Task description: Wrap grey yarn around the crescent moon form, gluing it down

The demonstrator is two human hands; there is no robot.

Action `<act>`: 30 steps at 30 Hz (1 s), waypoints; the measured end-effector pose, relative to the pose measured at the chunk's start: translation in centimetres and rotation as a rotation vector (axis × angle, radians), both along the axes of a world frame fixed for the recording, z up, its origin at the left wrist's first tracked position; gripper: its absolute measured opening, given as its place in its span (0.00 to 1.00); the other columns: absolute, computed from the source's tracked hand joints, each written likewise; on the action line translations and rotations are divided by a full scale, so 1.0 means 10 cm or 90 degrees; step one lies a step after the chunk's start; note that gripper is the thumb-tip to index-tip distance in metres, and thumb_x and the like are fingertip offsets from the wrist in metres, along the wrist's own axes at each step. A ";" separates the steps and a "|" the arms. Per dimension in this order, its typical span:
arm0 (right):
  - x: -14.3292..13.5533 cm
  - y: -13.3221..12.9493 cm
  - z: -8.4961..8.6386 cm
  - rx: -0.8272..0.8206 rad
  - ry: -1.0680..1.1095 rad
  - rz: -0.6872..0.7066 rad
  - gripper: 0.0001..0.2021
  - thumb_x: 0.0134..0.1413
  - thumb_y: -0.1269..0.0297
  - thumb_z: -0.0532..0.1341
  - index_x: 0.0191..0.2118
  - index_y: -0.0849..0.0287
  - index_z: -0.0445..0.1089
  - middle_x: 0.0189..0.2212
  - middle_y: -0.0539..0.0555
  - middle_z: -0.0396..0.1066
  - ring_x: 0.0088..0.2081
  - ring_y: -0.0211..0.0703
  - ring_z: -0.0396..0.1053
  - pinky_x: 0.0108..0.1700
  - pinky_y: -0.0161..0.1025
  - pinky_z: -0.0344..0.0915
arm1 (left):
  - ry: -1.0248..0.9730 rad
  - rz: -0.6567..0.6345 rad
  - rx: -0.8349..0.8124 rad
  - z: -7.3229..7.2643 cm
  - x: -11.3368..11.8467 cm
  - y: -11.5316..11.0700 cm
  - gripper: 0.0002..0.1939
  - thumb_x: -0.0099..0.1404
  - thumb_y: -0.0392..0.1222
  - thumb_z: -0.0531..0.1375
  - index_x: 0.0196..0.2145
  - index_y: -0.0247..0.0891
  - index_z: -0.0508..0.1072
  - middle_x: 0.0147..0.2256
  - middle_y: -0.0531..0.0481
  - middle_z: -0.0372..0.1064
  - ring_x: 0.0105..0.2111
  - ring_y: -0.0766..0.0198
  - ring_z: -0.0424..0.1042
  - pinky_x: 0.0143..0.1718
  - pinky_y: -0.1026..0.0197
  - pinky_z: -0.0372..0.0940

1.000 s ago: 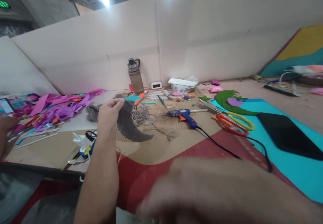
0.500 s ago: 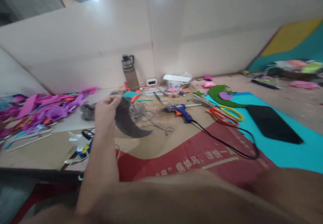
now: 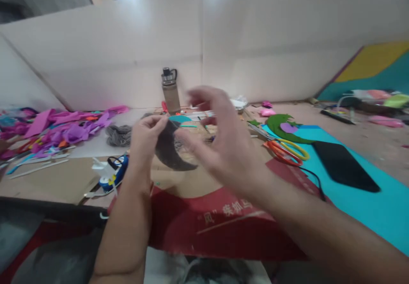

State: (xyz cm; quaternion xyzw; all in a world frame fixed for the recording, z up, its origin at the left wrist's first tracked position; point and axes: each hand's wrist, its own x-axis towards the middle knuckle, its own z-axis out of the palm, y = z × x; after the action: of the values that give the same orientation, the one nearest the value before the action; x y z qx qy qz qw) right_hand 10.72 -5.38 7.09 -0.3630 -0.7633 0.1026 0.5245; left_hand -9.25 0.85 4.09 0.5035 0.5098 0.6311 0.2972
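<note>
Pinched at its upper end by my left hand (image 3: 148, 132), a dark grey crescent-shaped piece of felt (image 3: 171, 154) hangs above the cardboard. My right hand (image 3: 223, 134) is raised just right of the felt, fingers apart and curved, slightly blurred by motion. Its thumb reaches close to the felt's right edge; whether it touches, I cannot tell. Behind the right hand, the glue gun and most of the loose grey yarn are hidden. A bundle of grey yarn (image 3: 119, 135) lies left of my left hand.
Scissors with orange and yellow handles (image 3: 286, 152), a green felt crescent (image 3: 277, 124) and a black phone (image 3: 345, 164) lie right, partly on a blue sheet (image 3: 373, 215). A bottle (image 3: 171, 92) stands at the wall. Pink and purple scraps (image 3: 73, 126) and a blue power strip (image 3: 119, 171) are left.
My right hand has risen from the lower edge to beside the felt, now covering the glue gun. The left hand keeps its hold on the felt. The view has shifted slightly.
</note>
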 end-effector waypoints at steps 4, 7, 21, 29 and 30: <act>-0.06 0.52 -0.25 -0.175 0.175 0.101 0.35 0.48 0.54 0.69 0.60 0.52 0.56 0.55 0.60 0.63 0.55 0.53 0.65 0.53 0.53 0.68 | 0.041 -0.028 0.032 0.02 0.13 -0.08 0.12 0.53 0.48 0.69 0.30 0.37 0.80 0.28 0.51 0.76 0.26 0.66 0.70 0.30 0.65 0.64; -0.09 0.68 -0.44 -0.260 0.250 0.225 0.40 0.45 0.56 0.71 0.61 0.50 0.52 0.50 0.57 0.66 0.46 0.46 0.70 0.47 0.46 0.71 | 0.104 -0.020 0.044 0.06 0.23 -0.14 0.10 0.55 0.47 0.68 0.30 0.37 0.81 0.27 0.51 0.77 0.27 0.66 0.71 0.31 0.65 0.64; 0.04 0.71 -0.49 -0.413 0.427 0.267 0.16 0.42 0.62 0.70 0.38 0.56 0.68 0.27 0.46 0.69 0.27 0.34 0.66 0.30 0.35 0.65 | 0.138 -0.335 -0.094 0.10 0.21 -0.08 0.20 0.63 0.54 0.62 0.47 0.40 0.80 0.41 0.44 0.79 0.43 0.55 0.75 0.42 0.59 0.66; 0.07 0.73 -0.51 -0.455 0.473 0.257 0.15 0.41 0.60 0.69 0.36 0.57 0.68 0.28 0.47 0.70 0.30 0.36 0.68 0.33 0.37 0.69 | -0.069 -0.387 -0.154 -0.01 0.31 -0.08 0.24 0.55 0.45 0.69 0.50 0.40 0.78 0.44 0.42 0.78 0.39 0.57 0.77 0.40 0.61 0.69; 0.07 0.72 -0.51 -0.452 0.470 0.255 0.15 0.41 0.60 0.69 0.36 0.56 0.68 0.28 0.47 0.70 0.30 0.36 0.68 0.34 0.37 0.69 | -0.091 -0.372 -0.160 -0.03 0.34 -0.08 0.24 0.54 0.45 0.70 0.49 0.39 0.78 0.42 0.42 0.79 0.37 0.58 0.77 0.39 0.61 0.69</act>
State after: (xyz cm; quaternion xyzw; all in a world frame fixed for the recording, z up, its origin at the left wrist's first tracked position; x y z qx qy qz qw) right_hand 11.40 1.86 1.97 -0.3053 -0.5012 0.5722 0.5729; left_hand -5.89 0.02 3.75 0.5424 0.3955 0.4853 0.5603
